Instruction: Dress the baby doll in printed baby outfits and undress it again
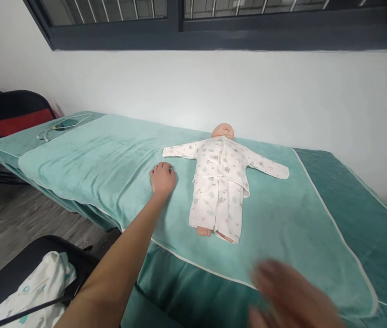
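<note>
A baby doll (pixel 225 130) lies on its back on a light green blanket (pixel 292 228). It is dressed in a white printed top (pixel 221 157) and matching trousers (pixel 214 200). The sleeves spread out to both sides, and part of a foot shows below one trouser leg. My left hand (pixel 163 178) leans on the blanket left of the doll, just below one sleeve and apart from it, fingers curled in. At the lower right, nearer to me than the doll, my right hand (pixel 289 294) is smeared by motion; its fingers cannot be made out.
A thin looped cord (pixel 64 126) lies on the far left end of the bed. A white printed cloth (pixel 43 287) rests on a black chair (pixel 5 273) at the lower left. More chairs (pixel 12 109) stand by the wall. The bed's long far side meets the wall (pixel 214 86).
</note>
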The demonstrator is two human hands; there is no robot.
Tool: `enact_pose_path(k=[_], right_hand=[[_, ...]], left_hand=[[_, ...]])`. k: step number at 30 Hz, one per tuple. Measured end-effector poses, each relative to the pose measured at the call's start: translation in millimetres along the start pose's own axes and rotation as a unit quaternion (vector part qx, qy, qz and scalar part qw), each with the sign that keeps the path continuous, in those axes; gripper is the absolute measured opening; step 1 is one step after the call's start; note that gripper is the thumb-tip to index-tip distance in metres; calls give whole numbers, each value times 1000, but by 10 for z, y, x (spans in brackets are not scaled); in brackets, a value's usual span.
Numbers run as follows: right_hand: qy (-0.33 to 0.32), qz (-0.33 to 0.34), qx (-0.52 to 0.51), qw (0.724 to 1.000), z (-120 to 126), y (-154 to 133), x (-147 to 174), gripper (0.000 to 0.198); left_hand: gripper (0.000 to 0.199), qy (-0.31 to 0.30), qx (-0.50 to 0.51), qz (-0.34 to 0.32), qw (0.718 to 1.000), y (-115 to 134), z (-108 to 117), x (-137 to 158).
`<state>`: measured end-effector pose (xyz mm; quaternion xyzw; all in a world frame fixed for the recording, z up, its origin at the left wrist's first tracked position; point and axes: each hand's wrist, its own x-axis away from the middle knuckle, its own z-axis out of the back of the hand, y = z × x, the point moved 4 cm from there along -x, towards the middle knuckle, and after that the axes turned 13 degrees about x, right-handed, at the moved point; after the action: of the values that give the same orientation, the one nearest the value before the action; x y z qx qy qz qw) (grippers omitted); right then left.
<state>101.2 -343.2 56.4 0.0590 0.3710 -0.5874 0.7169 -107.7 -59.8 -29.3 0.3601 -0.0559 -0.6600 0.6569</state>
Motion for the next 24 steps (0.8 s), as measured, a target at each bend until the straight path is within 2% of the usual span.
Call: enact_pose_path(k=[4, 7, 10, 13, 19, 24], right_hand=[[-36, 0, 34, 999, -422, 144, -208, 47], [-73, -5, 99, 992, -733, 280, -246, 36], [-74, 2, 145, 987, -885, 338, -231, 20], [-62, 6, 156, 986, -910, 325, -246, 9], [-19, 31, 85, 996, -800, 222, -290, 9], [-11, 61, 62, 996, -741, 217, -247, 13]], left_hand=[[27, -8, 4, 19, 1000, -20, -4, -63], [27, -9, 3, 25, 1000, -28, -3, -129], [27, -5, -8, 34, 999, -42, -10, -189], [28, 2, -13, 33, 999, -54, -21, -231], [29, 6, -16, 40, 999, -72, -46, -270], [29, 6, -20, 48, 999, -67, -47, -273]])
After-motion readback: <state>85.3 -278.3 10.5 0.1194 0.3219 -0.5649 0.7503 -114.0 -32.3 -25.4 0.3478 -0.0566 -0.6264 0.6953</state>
